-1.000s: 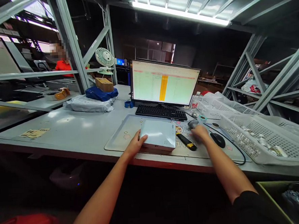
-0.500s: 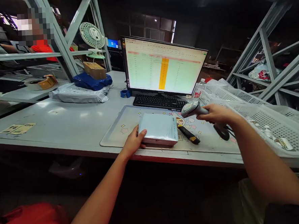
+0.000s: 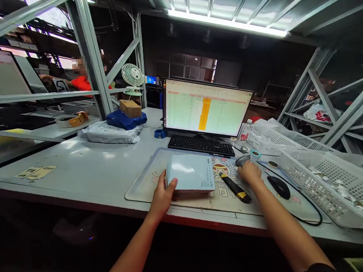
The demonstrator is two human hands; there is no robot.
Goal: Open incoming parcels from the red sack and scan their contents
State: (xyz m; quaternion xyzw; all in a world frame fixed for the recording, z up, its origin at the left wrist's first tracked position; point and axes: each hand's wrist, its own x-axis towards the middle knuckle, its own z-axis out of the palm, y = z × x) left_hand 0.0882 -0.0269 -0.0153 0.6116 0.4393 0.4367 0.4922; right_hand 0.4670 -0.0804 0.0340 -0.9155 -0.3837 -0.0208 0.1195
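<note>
My left hand [image 3: 164,194] is closed on the left edge of a pale blue-white box [image 3: 188,172], thumb on top. The box is tilted up a little above the patterned desk mat [image 3: 141,187], and small print runs down its right side. My right hand [image 3: 250,173] is wrapped round a grey barcode scanner [image 3: 242,160], low over the mat's back right part; the hand hides most of the scanner. Between box and right hand lies a black and yellow utility knife [image 3: 235,189]. A black mouse [image 3: 278,187] rests to the right of my right hand.
Behind the mat stand a keyboard [image 3: 200,146] and a monitor [image 3: 207,109]. White plastic baskets [image 3: 308,194] with small bottles line the right side. Wrapped parcels [image 3: 110,134] and a small carton [image 3: 130,108] lie back left, near a fan [image 3: 132,75]. A person in red [image 3: 81,82] is beyond the frame.
My right hand has brought the scanner down from above the mat towards its surface. The box's front edge has been raised slightly in my left hand. The head view has tilted upward.
</note>
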